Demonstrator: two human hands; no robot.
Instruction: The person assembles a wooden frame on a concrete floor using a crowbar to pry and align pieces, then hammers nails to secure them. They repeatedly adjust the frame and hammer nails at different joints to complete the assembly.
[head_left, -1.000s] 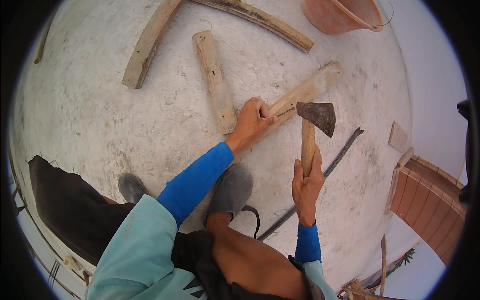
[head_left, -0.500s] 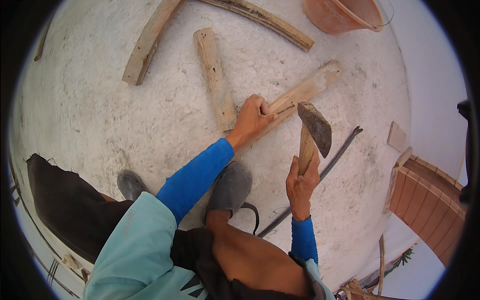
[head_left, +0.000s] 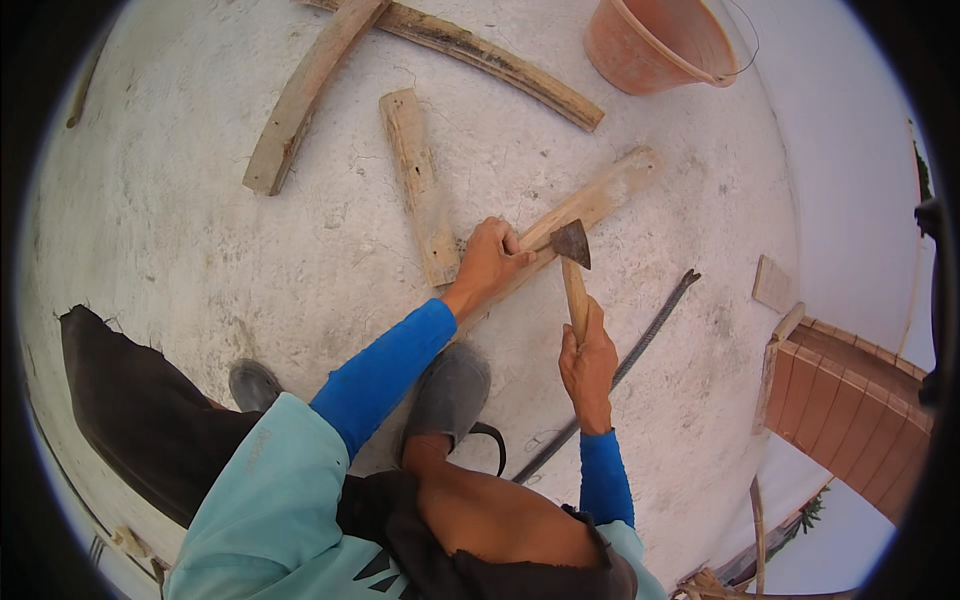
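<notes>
My left hand (head_left: 487, 262) rests on a pale wooden plank (head_left: 603, 190), its fingers closed. A thin nail (head_left: 543, 249) sticks out past the thumb and forefinger, and its far end is hidden by the hammer. My right hand (head_left: 590, 362) grips the wooden handle of a hammer (head_left: 575, 290). The dark, wedge-shaped hammer head is down at the plank beside my left fingertips, over the nail. Whether it touches the nail cannot be made out.
A shorter board (head_left: 420, 185) lies just beyond my left hand. Two longer timbers (head_left: 310, 100) cross farther off. An orange bucket (head_left: 640, 55) stands at the far right. A dark pry bar (head_left: 655, 325) lies right of my right hand. My grey shoe (head_left: 447, 392) is near the plank.
The hammer has swung down and slightly left, from raised above the plank to the nail by my left fingers. My left hand keeps its place on the plank; the view has shifted slightly.
</notes>
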